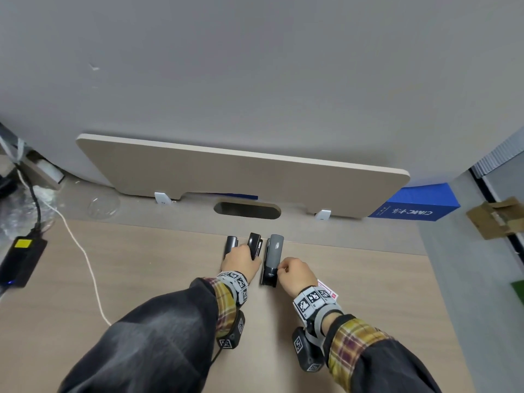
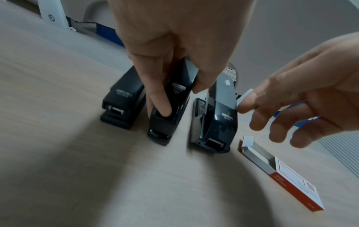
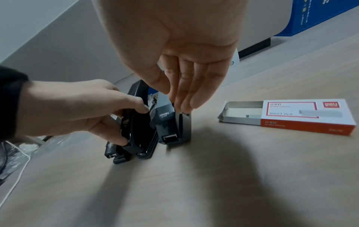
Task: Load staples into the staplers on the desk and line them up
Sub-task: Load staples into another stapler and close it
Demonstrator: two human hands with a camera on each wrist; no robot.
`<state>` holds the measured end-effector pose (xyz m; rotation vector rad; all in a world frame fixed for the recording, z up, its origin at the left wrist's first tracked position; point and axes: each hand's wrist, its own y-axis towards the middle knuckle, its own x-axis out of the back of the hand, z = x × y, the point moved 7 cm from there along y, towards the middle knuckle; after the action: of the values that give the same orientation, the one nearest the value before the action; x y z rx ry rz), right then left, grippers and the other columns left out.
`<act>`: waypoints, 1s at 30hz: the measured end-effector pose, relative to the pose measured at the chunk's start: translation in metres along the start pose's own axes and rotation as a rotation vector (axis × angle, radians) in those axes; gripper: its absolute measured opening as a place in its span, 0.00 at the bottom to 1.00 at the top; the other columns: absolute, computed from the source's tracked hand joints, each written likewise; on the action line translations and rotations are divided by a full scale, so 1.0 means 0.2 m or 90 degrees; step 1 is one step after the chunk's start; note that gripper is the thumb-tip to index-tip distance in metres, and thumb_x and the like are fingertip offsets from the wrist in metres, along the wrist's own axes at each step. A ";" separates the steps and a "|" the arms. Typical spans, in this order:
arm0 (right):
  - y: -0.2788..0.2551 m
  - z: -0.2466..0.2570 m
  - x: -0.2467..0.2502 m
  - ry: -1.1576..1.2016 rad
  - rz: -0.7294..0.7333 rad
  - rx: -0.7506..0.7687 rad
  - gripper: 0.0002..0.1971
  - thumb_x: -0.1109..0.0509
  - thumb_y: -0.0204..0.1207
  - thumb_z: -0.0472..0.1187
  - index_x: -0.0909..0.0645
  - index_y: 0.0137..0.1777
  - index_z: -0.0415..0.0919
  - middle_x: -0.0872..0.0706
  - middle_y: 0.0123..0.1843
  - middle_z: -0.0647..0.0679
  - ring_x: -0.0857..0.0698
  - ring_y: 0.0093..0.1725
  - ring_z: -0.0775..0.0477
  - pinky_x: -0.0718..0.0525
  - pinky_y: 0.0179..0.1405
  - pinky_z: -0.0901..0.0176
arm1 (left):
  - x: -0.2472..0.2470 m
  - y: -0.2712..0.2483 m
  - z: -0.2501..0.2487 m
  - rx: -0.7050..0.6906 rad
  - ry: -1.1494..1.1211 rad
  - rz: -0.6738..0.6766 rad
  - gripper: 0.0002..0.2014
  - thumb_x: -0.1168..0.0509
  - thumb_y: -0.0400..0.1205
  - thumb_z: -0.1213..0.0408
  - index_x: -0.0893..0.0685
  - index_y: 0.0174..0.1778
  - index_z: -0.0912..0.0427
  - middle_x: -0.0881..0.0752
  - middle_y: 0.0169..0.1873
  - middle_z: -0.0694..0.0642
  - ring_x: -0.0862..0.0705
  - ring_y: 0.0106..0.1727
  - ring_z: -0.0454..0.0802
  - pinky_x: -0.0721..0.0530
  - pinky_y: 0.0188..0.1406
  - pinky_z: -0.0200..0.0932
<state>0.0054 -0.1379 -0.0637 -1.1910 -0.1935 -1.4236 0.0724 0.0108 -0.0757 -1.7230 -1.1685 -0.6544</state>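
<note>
Three dark staplers stand side by side on the desk. My left hand grips the middle stapler, thumb on one side and a finger pressed on its top. The small left stapler sits just beside it. My right hand has nearly straight fingers, whose tips touch the right side of the larger grey-topped stapler. An open red and white staple box lies to the right with staples showing in its tray.
A beige partition panel stands behind a cable slot. A blue box sits at the back right. A black power adapter and a white cable lie on the left. The desk's right edge is near the staple box.
</note>
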 end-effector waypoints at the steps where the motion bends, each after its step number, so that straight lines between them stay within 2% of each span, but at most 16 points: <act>1: 0.01 0.00 0.00 0.003 -0.002 0.001 0.09 0.40 0.74 0.40 0.17 0.44 0.48 0.12 0.44 0.48 0.15 0.46 0.43 0.17 0.46 0.55 | 0.00 0.01 -0.01 0.000 0.001 -0.003 0.11 0.37 0.79 0.56 0.19 0.48 0.61 0.12 0.45 0.59 0.13 0.47 0.60 0.14 0.47 0.48; 4: 0.04 0.01 0.01 0.004 -0.017 0.006 0.09 0.40 0.74 0.41 0.18 0.43 0.49 0.12 0.44 0.48 0.15 0.46 0.42 0.18 0.44 0.57 | -0.02 0.04 -0.03 -0.011 0.010 -0.012 0.14 0.38 0.81 0.54 0.19 0.52 0.63 0.12 0.49 0.61 0.13 0.51 0.62 0.14 0.50 0.50; 7: 0.05 0.03 0.01 0.004 -0.024 0.016 0.08 0.39 0.74 0.42 0.18 0.43 0.48 0.12 0.44 0.47 0.15 0.46 0.42 0.19 0.43 0.57 | -0.04 0.02 -0.04 -0.020 0.025 -0.019 0.19 0.38 0.82 0.50 0.20 0.56 0.63 0.13 0.50 0.61 0.13 0.53 0.61 0.15 0.48 0.49; 11: 0.06 0.06 0.00 0.001 -0.020 0.025 0.09 0.39 0.74 0.42 0.17 0.43 0.48 0.12 0.45 0.47 0.15 0.47 0.42 0.19 0.44 0.57 | 0.01 -0.01 -0.01 -0.043 0.033 -0.053 0.24 0.45 0.83 0.41 0.20 0.52 0.61 0.13 0.46 0.59 0.13 0.48 0.60 0.17 0.44 0.48; 13: 0.06 0.06 0.00 0.005 -0.016 0.029 0.09 0.39 0.74 0.41 0.17 0.43 0.48 0.11 0.45 0.47 0.15 0.48 0.42 0.18 0.46 0.56 | 0.08 -0.01 0.02 -0.051 0.046 -0.111 0.22 0.47 0.84 0.44 0.21 0.51 0.60 0.15 0.48 0.59 0.14 0.47 0.59 0.20 0.41 0.48; 15: 0.05 0.06 -0.01 0.009 -0.014 0.027 0.09 0.40 0.74 0.42 0.17 0.42 0.49 0.11 0.45 0.48 0.15 0.48 0.42 0.17 0.48 0.55 | 0.13 -0.01 0.06 -0.058 0.077 -0.158 0.17 0.42 0.83 0.49 0.26 0.56 0.60 0.19 0.52 0.58 0.17 0.46 0.55 0.23 0.40 0.46; 18: 0.01 0.05 -0.01 0.008 -0.024 0.030 0.10 0.40 0.73 0.42 0.16 0.44 0.49 0.11 0.45 0.49 0.15 0.49 0.42 0.17 0.49 0.55 | 0.09 0.05 0.16 -0.002 0.095 -0.088 0.24 0.34 0.79 0.52 0.32 0.64 0.61 0.23 0.58 0.58 0.21 0.54 0.54 0.20 0.48 0.45; 21: -0.02 0.02 -0.01 0.004 -0.021 0.045 0.09 0.39 0.74 0.41 0.16 0.44 0.48 0.11 0.45 0.48 0.15 0.48 0.42 0.17 0.49 0.55 | 0.03 0.08 0.22 0.030 0.104 -0.009 0.19 0.35 0.79 0.62 0.29 0.65 0.62 0.22 0.61 0.60 0.21 0.60 0.59 0.20 0.55 0.50; 23: -0.04 -0.01 -0.02 0.000 -0.015 0.048 0.10 0.39 0.74 0.40 0.16 0.45 0.47 0.11 0.45 0.47 0.15 0.49 0.41 0.17 0.50 0.53 | 0.01 0.05 0.25 0.007 0.163 0.011 0.18 0.36 0.77 0.66 0.25 0.63 0.60 0.22 0.60 0.59 0.22 0.59 0.59 0.21 0.54 0.50; 27: -0.08 -0.03 -0.05 0.005 -0.007 0.039 0.10 0.39 0.75 0.40 0.15 0.45 0.46 0.10 0.44 0.47 0.15 0.49 0.42 0.20 0.51 0.57 | -0.01 -0.06 0.31 -0.075 0.297 0.056 0.18 0.35 0.75 0.67 0.23 0.62 0.58 0.22 0.60 0.57 0.22 0.60 0.59 0.22 0.55 0.51; 30: -0.13 0.00 -0.13 0.027 0.009 0.068 0.10 0.39 0.75 0.40 0.15 0.44 0.48 0.10 0.46 0.50 0.14 0.48 0.45 0.18 0.50 0.57 | -0.05 -0.16 0.39 -0.123 0.292 0.128 0.16 0.37 0.76 0.67 0.23 0.61 0.58 0.23 0.60 0.58 0.22 0.61 0.60 0.22 0.56 0.53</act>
<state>-0.0230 -0.1148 -0.0690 -1.0727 -0.2281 -1.4081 0.0336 0.0814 -0.1057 -1.6992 -0.6215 -0.9974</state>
